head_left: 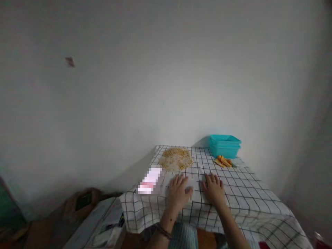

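Note:
My left hand [178, 192] and my right hand [214, 188] lie flat, palms down and fingers spread, on a white cloth with a black grid [246, 193] that covers a table. Neither hand holds anything. Just beyond my left hand sits a loose pile of yellow-brown grains [176, 158] on the cloth. A blurred white and pink flat object [149, 180] lies to the left of my left hand near the cloth's edge.
Two stacked teal plastic tubs [224, 145] stand at the table's far right against the wall. Small orange pieces [223, 161] lie in front of them. A plain wall rises behind. Brown clutter [77, 204] lies low on the left.

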{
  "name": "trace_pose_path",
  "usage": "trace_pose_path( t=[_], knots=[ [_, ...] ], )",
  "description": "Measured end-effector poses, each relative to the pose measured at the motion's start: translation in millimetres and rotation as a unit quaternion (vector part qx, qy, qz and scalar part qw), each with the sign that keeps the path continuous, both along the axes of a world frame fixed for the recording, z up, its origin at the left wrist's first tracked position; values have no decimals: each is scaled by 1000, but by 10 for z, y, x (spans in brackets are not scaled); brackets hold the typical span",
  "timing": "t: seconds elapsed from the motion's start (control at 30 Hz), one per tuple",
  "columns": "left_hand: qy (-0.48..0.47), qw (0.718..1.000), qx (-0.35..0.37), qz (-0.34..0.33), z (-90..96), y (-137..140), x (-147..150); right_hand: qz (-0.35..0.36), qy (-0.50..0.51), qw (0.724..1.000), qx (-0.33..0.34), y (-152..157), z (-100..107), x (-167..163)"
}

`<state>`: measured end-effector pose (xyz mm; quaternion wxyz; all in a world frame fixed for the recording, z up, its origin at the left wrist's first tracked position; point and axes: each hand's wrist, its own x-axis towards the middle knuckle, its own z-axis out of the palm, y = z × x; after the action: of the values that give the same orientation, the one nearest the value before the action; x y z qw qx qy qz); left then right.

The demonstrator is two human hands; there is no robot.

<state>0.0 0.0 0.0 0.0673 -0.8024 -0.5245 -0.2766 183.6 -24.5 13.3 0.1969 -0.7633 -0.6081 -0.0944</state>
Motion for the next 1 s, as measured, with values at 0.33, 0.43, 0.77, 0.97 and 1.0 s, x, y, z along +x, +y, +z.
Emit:
trace_pose_path(
  t=[0.33,0.43,0.77,0.97,1.0],
  knots=[
    [10,1000,-4,-2,27,-45,20,-2,-10,1000,8,18,-56,19],
    [6,1000,3,-4,22,-37,16,-5,-11,1000,9,27,-54,14],
    [11,1000,-27,-3,69,-63,15,-6,-7,1000,1,23,-43,5],
    [4,1000,-13,-6,62,-65,16,-8,-11,1000,2,35,-49,11],
    [1,1000,-17,-6,59,-62,19,-8,-12,1000,-1,38,-53,14]
  ],
)
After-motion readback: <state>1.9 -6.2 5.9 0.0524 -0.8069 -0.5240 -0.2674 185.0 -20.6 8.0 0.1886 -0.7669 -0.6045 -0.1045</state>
